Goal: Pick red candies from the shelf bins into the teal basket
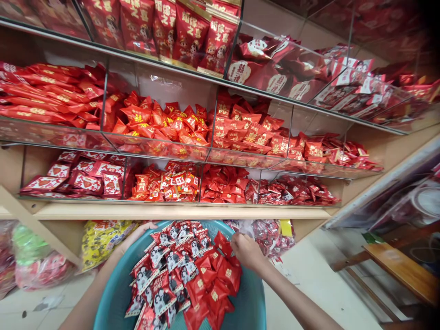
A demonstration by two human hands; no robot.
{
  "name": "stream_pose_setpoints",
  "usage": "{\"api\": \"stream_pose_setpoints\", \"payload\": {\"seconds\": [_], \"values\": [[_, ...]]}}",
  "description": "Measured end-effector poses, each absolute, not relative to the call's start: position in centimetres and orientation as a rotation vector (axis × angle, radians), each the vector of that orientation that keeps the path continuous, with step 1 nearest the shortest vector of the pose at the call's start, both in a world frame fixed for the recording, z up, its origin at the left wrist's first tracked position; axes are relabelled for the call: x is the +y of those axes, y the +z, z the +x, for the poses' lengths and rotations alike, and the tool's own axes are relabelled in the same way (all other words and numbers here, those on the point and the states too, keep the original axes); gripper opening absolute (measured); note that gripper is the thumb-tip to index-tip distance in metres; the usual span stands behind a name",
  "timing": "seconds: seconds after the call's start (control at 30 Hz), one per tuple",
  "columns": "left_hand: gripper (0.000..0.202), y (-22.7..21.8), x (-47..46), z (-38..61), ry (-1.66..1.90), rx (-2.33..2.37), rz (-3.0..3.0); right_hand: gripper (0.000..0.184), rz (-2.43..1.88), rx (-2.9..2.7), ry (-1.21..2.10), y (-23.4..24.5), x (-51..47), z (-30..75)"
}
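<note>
A round teal plastic basket (252,295) is in front of me, below the shelves. My left arm runs along its outer left side, and my left hand (145,228) is closed on the far left rim, its fingertips partly hidden. On the right, my right hand (244,247) is closed at the basket's inner edge, its fingers against a red candy packet (222,243); the grip itself is partly hidden. Plain red packets with gold print (215,291) lie in the basket's right half. Red, black and white packets with printed figures (161,291) fill the left half.
Clear-fronted shelf bins hold red packets (240,130) in several tiers. Below the lowest shelf edge (178,211) stand a yellow bag (105,240) and a clear bag of wrapped sweets (271,236). More bags (41,270) sit at left. A wooden stool (405,270) stands at right.
</note>
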State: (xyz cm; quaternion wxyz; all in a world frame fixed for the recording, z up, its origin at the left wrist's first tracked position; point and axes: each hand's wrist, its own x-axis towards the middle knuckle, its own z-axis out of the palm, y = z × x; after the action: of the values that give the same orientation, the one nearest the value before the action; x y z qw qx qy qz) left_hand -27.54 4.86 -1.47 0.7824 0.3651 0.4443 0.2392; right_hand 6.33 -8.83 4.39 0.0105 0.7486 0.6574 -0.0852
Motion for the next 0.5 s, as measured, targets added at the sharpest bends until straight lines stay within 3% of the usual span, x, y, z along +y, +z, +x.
{"api": "stream_pose_setpoints", "payload": {"seconds": [0.2,0.5], "values": [[0.022,-2.9,5.5,-27.8,0.487,0.905,0.717,0.030,2.292,1.968,-0.236,4.5,-8.7,5.1],[0.022,0.0,4.1,-27.0,0.485,0.928,0.752,0.030,2.247,1.936,-0.260,5.3,-8.6,4.8]]}}
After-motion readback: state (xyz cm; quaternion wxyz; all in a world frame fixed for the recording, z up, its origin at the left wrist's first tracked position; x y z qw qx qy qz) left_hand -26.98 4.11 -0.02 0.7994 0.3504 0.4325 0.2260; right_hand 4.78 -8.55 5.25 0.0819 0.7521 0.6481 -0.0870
